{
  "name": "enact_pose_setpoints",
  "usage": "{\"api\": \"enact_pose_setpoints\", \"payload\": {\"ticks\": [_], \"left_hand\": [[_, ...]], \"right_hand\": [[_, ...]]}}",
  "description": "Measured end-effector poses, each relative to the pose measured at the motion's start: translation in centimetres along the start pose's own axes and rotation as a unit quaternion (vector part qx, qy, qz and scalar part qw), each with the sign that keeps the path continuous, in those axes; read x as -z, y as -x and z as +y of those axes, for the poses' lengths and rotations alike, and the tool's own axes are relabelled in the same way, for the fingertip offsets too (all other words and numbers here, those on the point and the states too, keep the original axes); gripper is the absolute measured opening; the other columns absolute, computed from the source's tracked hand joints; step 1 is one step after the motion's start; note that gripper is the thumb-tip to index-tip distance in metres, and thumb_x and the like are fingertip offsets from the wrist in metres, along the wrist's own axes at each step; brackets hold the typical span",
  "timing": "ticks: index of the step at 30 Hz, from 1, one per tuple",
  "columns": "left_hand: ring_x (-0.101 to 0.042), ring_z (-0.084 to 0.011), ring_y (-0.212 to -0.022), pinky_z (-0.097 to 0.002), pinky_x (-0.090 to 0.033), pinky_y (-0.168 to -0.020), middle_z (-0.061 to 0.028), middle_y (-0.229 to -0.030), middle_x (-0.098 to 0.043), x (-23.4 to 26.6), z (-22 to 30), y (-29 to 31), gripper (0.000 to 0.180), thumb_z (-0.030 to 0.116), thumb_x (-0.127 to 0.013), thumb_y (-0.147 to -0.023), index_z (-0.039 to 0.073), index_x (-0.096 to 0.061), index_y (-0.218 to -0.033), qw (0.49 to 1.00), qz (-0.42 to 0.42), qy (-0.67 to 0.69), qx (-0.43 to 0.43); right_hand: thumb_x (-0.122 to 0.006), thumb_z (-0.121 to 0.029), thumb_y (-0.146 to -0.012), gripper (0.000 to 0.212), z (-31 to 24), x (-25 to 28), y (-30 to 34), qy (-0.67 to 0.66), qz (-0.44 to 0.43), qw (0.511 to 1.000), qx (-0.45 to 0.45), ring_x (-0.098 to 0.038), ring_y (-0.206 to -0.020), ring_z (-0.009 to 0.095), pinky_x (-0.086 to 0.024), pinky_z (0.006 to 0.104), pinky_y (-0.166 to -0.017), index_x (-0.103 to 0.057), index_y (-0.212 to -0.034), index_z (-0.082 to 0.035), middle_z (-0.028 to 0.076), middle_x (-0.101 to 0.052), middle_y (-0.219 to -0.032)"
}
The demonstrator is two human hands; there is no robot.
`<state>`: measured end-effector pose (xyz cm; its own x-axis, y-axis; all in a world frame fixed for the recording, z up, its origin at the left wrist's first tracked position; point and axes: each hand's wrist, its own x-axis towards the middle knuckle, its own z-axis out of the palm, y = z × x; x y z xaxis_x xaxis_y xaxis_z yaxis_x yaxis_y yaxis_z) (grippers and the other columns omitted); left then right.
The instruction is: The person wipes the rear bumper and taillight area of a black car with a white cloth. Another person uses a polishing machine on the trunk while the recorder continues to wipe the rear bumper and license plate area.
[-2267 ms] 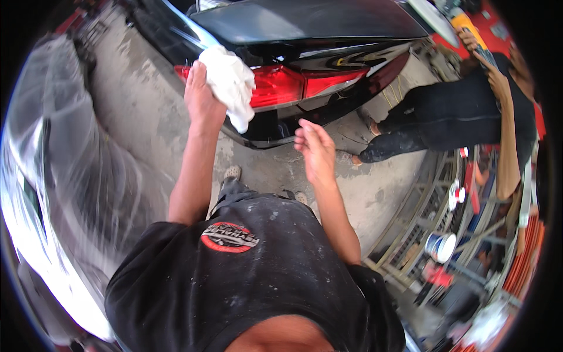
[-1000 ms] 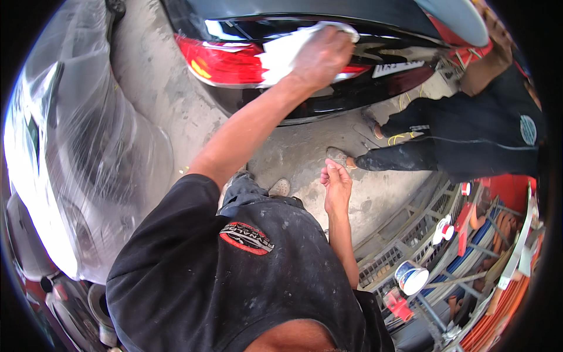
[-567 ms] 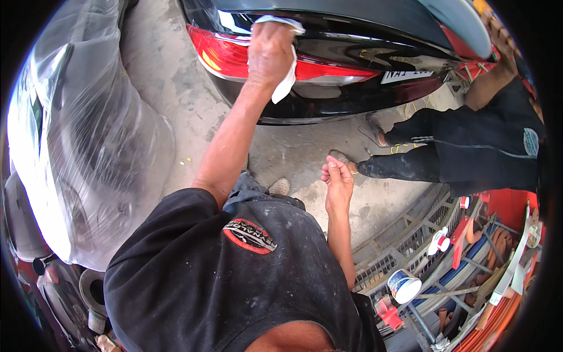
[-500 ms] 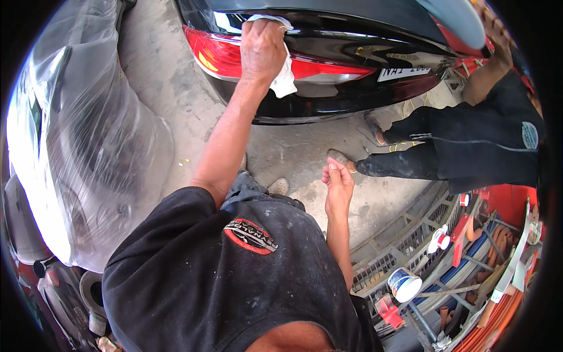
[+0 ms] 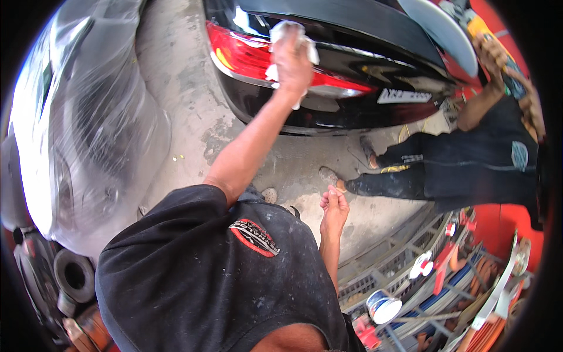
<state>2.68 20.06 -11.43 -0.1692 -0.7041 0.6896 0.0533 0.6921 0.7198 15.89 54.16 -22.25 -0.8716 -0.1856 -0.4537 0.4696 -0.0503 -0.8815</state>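
My left hand [image 5: 293, 67] is closed on a crumpled white cloth [image 5: 285, 30] and presses it to the rear corner of a glossy black car [image 5: 258, 105]. The cloth lies over the car's red tail light [image 5: 240, 54] and the dark panel just above it. Motion smears the fingers somewhat. My right hand [image 5: 334, 212] hangs in front of my body, low and to the right of the car. Its fingers are curled, the thumb rests against them, and nothing shows between them.
To the left stands a car under clear plastic sheeting [image 5: 111, 135]. At the right, a co-worker [image 5: 469, 170] holds a yellow power tool [image 5: 481, 28] beside a pale rounded disc [image 5: 446, 35]. A metal rack [image 5: 404, 234] carries a paint can [image 5: 384, 306] and rods.
My left hand and the cloth have slid right relative to my body, across the tail light. The whole view has shifted a little. My right hand keeps its curled shape.
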Motion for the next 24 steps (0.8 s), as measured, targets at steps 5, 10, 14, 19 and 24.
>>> {"api": "enact_pose_setpoints", "payload": {"ticks": [5, 10, 14, 19, 24], "left_hand": [[-0.049, -0.0487, -0.108, -0.0546, -0.038, -0.095, -0.0303, -0.109, -0.061, -0.6, 1.0, -3.4, 0.033, -0.005, -0.051, -0.092, -0.006, -0.05, -0.125, 0.997, -0.025, 0.017, 0.066], [-0.052, -0.0497, -0.106, -0.0546, -0.039, -0.096, -0.032, -0.106, -0.062, 0.1, 2.5, -2.2, 0.036, -0.01, -0.048, -0.089, -0.009, -0.047, -0.125, 0.982, -0.089, 0.096, 0.138], [-0.06, -0.0534, -0.092, -0.0542, -0.049, -0.089, -0.0353, -0.097, -0.065, 0.4, 3.2, -3.1, 0.027, -0.002, -0.052, -0.087, -0.013, -0.061, -0.11, 0.992, -0.023, 0.016, 0.121], [-0.069, -0.0484, -0.081, -0.0515, -0.056, -0.072, -0.034, -0.082, -0.067, 2.7, -1.3, -6.3, 0.025, 0.006, -0.051, -0.091, -0.01, -0.07, -0.09, 0.988, -0.119, 0.007, 0.103], [-0.059, -0.0463, -0.094, -0.0571, -0.045, -0.083, -0.0301, -0.085, -0.067, 1.2, -2.2, -4.6, 0.028, -0.001, -0.059, -0.081, -0.006, -0.064, -0.108, 0.992, -0.105, -0.064, 0.025]], "right_hand": [[-0.063, -0.014, -0.1, 0.024, -1.0, -1.9, -0.2, 0.029, -0.047, 0.998, 0.003, -0.056, -0.077, 0.007, -0.048, 0.0224, -0.068, -0.068, -0.118, 0.002, 0.003, -0.066, -0.09], [-0.062, -0.015, -0.101, 0.024, -1.3, -2.8, -0.3, 0.044, -0.064, 0.997, 0.002, -0.056, -0.077, 0.008, -0.048, 0.023, -0.07, -0.068, -0.117, 0.001, 0.003, -0.066, -0.09], [-0.062, -0.015, -0.101, 0.024, -0.7, -3.1, -0.3, 0.06, -0.082, 0.995, -0.01, -0.057, -0.077, 0.008, -0.048, 0.0228, -0.071, -0.068, -0.117, 0.001, 0.003, -0.066, -0.09], [-0.063, -0.015, -0.101, 0.023, -0.9, -3.8, -0.4, 0.043, -0.097, 0.994, 0.005, -0.058, -0.078, 0.008, -0.049, 0.023, -0.07, -0.068, -0.117, 0.0, 0.003, -0.067, -0.091], [-0.063, -0.015, -0.1, 0.022, -0.1, -4.2, -0.6, 0.049, -0.109, 0.993, -0.016, -0.059, -0.079, 0.009, -0.049, 0.0234, -0.07, -0.068, -0.117, -0.001, 0.003, -0.067, -0.091]]}}
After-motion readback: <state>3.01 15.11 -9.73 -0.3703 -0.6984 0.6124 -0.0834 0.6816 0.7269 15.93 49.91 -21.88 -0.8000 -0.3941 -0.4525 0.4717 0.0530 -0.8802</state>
